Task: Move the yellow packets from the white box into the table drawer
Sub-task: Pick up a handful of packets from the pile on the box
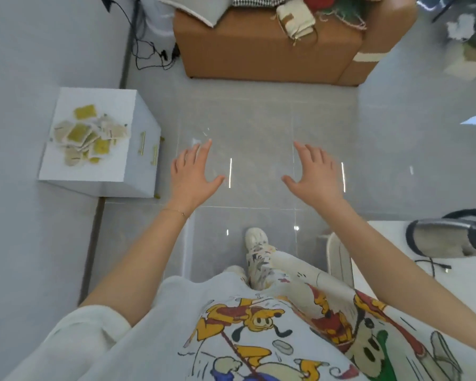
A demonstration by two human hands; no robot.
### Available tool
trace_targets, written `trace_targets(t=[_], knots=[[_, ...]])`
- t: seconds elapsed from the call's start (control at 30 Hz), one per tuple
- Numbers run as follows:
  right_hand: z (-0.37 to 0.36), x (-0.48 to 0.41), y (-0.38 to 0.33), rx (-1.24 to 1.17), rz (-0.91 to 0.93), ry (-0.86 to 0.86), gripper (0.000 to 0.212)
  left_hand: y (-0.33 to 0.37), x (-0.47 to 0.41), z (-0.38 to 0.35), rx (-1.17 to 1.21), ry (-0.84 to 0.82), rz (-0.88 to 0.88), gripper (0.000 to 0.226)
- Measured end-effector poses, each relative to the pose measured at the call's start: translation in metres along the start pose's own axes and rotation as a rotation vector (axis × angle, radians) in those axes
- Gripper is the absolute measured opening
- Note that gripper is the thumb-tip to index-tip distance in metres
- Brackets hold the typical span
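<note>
Both hands hover over the grey tiled floor, the left hand and right hand palm-down with fingers spread apart and holding nothing. The yellow packets lie in a loose heap on the tabletop of the small white drawer table, left of the left hand and apart from it, its brass drawer handles facing the person.

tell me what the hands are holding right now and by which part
Nothing is held. The left hand and right hand are both open with fingers spread, over bare floor. The yellow packets lie untouched on top of the white cabinet.
</note>
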State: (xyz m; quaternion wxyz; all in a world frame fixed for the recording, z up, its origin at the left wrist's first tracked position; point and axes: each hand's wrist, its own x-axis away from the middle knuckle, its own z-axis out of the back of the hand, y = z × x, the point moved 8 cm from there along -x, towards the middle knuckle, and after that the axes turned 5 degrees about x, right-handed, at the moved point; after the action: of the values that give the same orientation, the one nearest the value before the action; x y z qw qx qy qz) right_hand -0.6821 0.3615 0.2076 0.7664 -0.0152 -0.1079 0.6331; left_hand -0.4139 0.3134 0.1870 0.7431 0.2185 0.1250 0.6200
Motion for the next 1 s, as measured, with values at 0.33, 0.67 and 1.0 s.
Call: trace_targets(t=[0.33,0.67,1.0], knots=[[0.019,-0.151,-0.118,0.052,0.386,-0.067,0.081,-0.078,-0.035,0.05,0.016,0.137,0.384,0.084],[-0.001,-0.251,-0.281,0.125,0.718,-0.138,0.083,-0.176,-0.066,0.102,0.063,0.299,0.663,0.083],[-0.032,-0.342,-0.456,0.205,0.831,-0.194,0.08,-0.323,-0.113,0.145,0.127,0.293,0.826,0.082]])
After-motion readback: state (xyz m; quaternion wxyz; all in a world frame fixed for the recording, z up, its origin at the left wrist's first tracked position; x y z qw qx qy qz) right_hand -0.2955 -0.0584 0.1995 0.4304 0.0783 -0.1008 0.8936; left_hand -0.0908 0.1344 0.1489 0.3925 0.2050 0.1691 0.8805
